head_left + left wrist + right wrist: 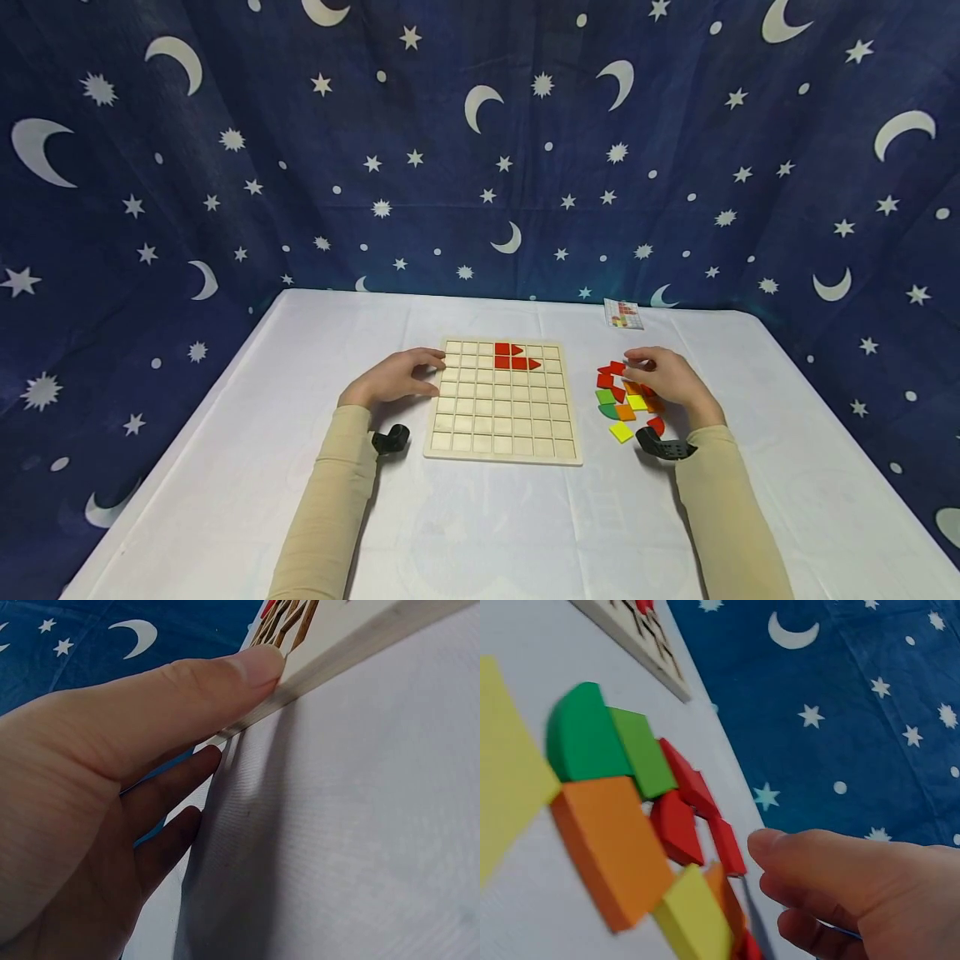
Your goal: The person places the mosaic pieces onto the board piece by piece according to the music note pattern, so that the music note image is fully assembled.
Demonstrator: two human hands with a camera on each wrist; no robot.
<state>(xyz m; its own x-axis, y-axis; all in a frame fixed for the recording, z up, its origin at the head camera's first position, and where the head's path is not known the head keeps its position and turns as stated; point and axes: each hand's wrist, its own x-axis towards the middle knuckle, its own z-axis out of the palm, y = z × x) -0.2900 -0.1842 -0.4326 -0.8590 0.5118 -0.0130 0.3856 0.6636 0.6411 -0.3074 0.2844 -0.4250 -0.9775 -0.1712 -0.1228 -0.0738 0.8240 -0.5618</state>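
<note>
A pale wooden grid board (502, 457) lies on the table, with several red square and triangular tiles (519, 363) in its upper cells. My left hand (396, 379) rests at the board's left edge. In the left wrist view the thumb (259, 666) touches the board's side, and the other fingers are spread loosely beneath. To the right of the board, my right hand (666, 379) hovers over a loose pile of coloured tiles. Its thumb (769, 844) is close to a red tile (726, 846); nothing shows between thumb and fingers.
The pile includes a yellow tile (622, 432), a dark green rounded tile (586, 735), a light green tile (643, 754) and an orange tile (615, 847). A small printed card (623, 314) lies near the table's back edge. Behind hangs a blue star-and-moon cloth (420, 167).
</note>
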